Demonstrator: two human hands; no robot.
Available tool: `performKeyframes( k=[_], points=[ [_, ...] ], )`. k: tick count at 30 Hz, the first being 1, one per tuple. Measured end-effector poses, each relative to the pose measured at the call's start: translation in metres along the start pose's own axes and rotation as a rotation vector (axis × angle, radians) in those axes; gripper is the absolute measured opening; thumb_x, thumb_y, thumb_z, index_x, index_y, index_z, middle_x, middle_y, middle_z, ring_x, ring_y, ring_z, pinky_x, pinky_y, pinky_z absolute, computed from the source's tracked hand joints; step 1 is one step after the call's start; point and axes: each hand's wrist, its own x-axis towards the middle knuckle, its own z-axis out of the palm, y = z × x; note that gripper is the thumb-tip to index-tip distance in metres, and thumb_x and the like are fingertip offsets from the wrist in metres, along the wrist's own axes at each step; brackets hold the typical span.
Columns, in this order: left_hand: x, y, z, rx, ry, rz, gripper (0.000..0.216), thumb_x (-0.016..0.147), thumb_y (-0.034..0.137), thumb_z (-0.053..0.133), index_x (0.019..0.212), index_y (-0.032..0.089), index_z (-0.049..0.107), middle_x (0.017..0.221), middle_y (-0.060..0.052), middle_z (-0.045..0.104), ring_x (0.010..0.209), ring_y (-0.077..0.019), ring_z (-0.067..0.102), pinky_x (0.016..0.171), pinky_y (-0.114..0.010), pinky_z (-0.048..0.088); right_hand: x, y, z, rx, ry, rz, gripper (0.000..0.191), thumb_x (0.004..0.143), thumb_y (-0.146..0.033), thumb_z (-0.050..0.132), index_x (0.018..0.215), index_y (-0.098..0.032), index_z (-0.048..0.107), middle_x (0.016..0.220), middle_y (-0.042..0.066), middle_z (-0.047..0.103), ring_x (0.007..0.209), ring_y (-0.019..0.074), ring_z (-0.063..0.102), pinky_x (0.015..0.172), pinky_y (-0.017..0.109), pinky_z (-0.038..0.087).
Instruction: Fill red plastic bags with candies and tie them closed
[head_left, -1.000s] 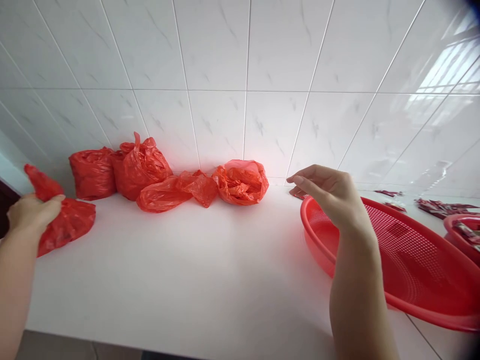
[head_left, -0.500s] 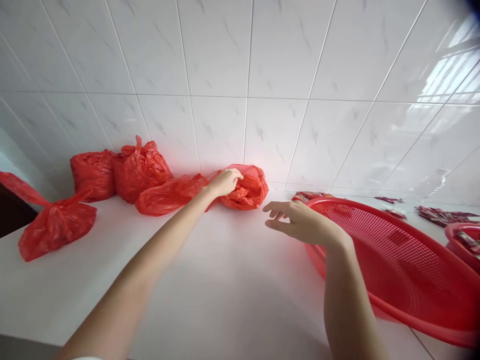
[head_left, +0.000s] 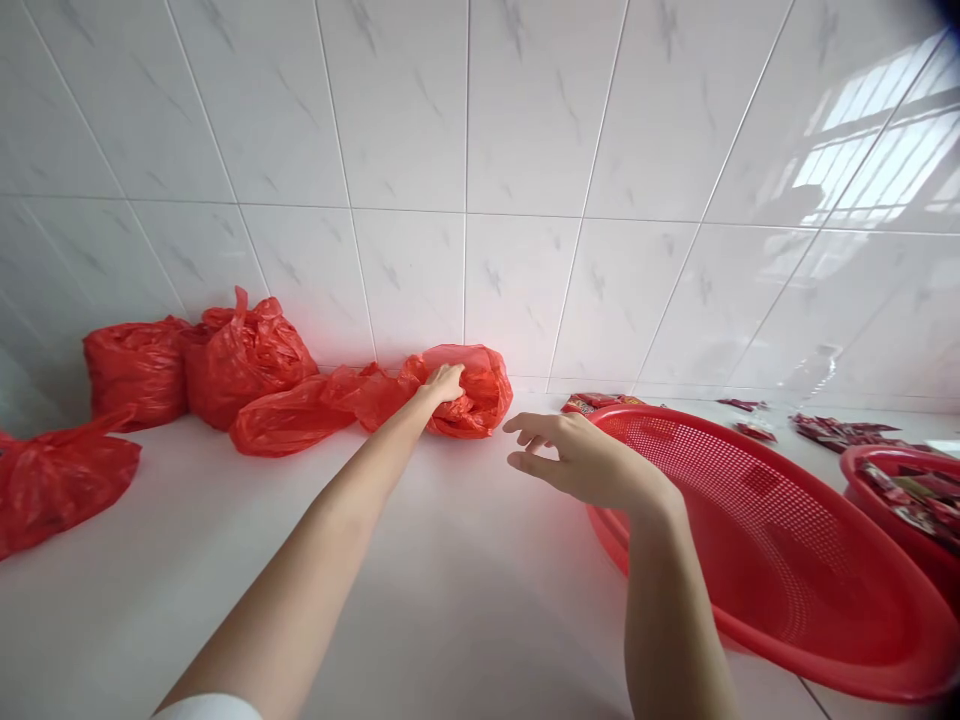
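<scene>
My left hand (head_left: 442, 384) reaches far across the white counter and grips a crumpled red plastic bag (head_left: 472, 390) lying against the tiled wall. My right hand (head_left: 574, 457) hovers open, fingers spread, just right of that bag and over the left rim of a big red mesh basket (head_left: 780, 560). It holds nothing. A flat red bag (head_left: 296, 418) lies just left of the gripped one.
Two full red bags (head_left: 247, 355) (head_left: 135, 368) stand against the wall at left, another red bag (head_left: 56, 480) lies near the left edge. Small red packets (head_left: 840, 432) are scattered behind the basket, and a red bowl (head_left: 911, 495) of packets sits at far right.
My left hand let go of the bag at the left edge, swung right and closed on the bag by the wall. My right hand dropped lower and toward that bag.
</scene>
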Motion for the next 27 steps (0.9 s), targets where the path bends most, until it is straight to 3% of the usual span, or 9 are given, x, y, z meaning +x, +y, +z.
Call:
performKeyframes(
  k=[3, 7, 11, 14, 17, 19, 21, 25, 27],
  points=[
    [0.005, 0.011, -0.010, -0.044, 0.126, -0.007, 0.029, 0.092, 0.033, 0.062, 0.115, 0.016, 0.064, 0.126, -0.013, 0.060, 0.118, -0.0279, 0.056, 0.101, -0.051, 0.046, 0.000, 0.000, 0.000, -0.006, -0.003, -0.007, 0.033, 0.093, -0.042, 0.051, 0.122, -0.030, 0.064, 0.108, 0.007, 0.072, 0.101, 0.0265, 0.066, 0.075, 0.036, 0.050],
    [0.007, 0.030, -0.048, -0.140, 0.311, -0.018, 0.011, 0.079, 0.028, 0.069, 0.081, 0.017, 0.070, 0.111, -0.017, 0.065, 0.124, -0.0395, 0.048, 0.103, -0.056, 0.034, 0.002, 0.000, 0.002, -0.029, -0.016, -0.007, 0.035, 0.094, -0.043, 0.051, 0.124, -0.031, 0.063, 0.111, 0.007, 0.071, 0.099, 0.0257, 0.067, 0.074, 0.036, 0.050],
    [-0.011, 0.036, -0.092, -0.311, 0.366, 0.016, 0.027, 0.075, 0.030, 0.066, 0.053, 0.018, 0.057, 0.068, -0.008, 0.061, 0.091, -0.0302, 0.061, 0.082, -0.042, 0.044, 0.001, 0.001, 0.003, -0.014, -0.016, -0.005, 0.034, 0.094, -0.043, 0.052, 0.123, -0.031, 0.063, 0.111, 0.006, 0.071, 0.101, 0.0254, 0.066, 0.076, 0.036, 0.051],
    [-0.042, 0.030, -0.108, -0.466, 0.381, 0.062, 0.030, 0.081, 0.038, 0.061, 0.058, 0.018, 0.059, 0.062, -0.004, 0.059, 0.078, -0.0231, 0.061, 0.072, -0.034, 0.045, 0.001, 0.001, 0.001, 0.016, 0.027, -0.018, 0.035, 0.094, -0.044, 0.052, 0.123, -0.030, 0.063, 0.107, 0.006, 0.072, 0.102, 0.0249, 0.067, 0.079, 0.037, 0.052],
    [-0.084, 0.022, -0.104, -0.676, 0.317, 0.137, 0.034, 0.087, 0.046, 0.052, 0.078, 0.018, 0.068, 0.073, -0.003, 0.067, 0.077, -0.0198, 0.064, 0.069, -0.030, 0.048, 0.003, 0.000, -0.001, 0.065, 0.124, -0.002, 0.040, 0.095, -0.049, 0.051, 0.128, -0.028, 0.061, 0.106, 0.007, 0.072, 0.100, 0.0248, 0.067, 0.080, 0.037, 0.053],
    [-0.113, 0.020, -0.094, -1.052, 0.168, 0.189, 0.032, 0.082, 0.048, 0.063, 0.086, 0.018, 0.072, 0.081, -0.004, 0.072, 0.079, -0.0212, 0.066, 0.071, -0.030, 0.050, 0.005, -0.002, 0.000, 0.114, 0.208, 0.026, 0.047, 0.095, -0.054, 0.050, 0.132, -0.027, 0.057, 0.111, 0.009, 0.072, 0.098, 0.0254, 0.068, 0.081, 0.038, 0.054],
    [-0.138, 0.021, -0.084, -1.243, 0.080, 0.177, 0.032, 0.079, 0.049, 0.068, 0.087, 0.019, 0.074, 0.082, -0.004, 0.073, 0.080, -0.0218, 0.066, 0.072, -0.031, 0.050, 0.009, -0.005, 0.002, 0.191, 0.306, 0.042, 0.059, 0.093, -0.060, 0.050, 0.142, -0.027, 0.048, 0.118, 0.011, 0.069, 0.096, 0.0262, 0.069, 0.081, 0.040, 0.055],
    [-0.170, 0.026, -0.070, -1.305, -0.101, 0.210, 0.030, 0.088, 0.049, 0.063, 0.096, 0.024, 0.077, 0.090, -0.003, 0.074, 0.088, -0.0217, 0.067, 0.080, -0.033, 0.050, 0.016, -0.014, 0.011, 0.396, 0.429, -0.009, 0.085, 0.086, -0.059, 0.062, 0.155, -0.030, 0.022, 0.138, 0.016, 0.056, 0.094, 0.0254, 0.069, 0.075, 0.039, 0.058],
    [-0.176, 0.028, -0.067, -1.302, -0.168, 0.241, 0.030, 0.090, 0.047, 0.061, 0.106, 0.027, 0.075, 0.100, -0.004, 0.074, 0.098, -0.0233, 0.066, 0.084, -0.034, 0.049, 0.020, -0.018, 0.014, 0.482, 0.418, -0.074, 0.083, 0.085, -0.052, 0.066, 0.154, -0.031, 0.026, 0.137, 0.014, 0.057, 0.092, 0.0240, 0.069, 0.073, 0.037, 0.059]
  ],
)
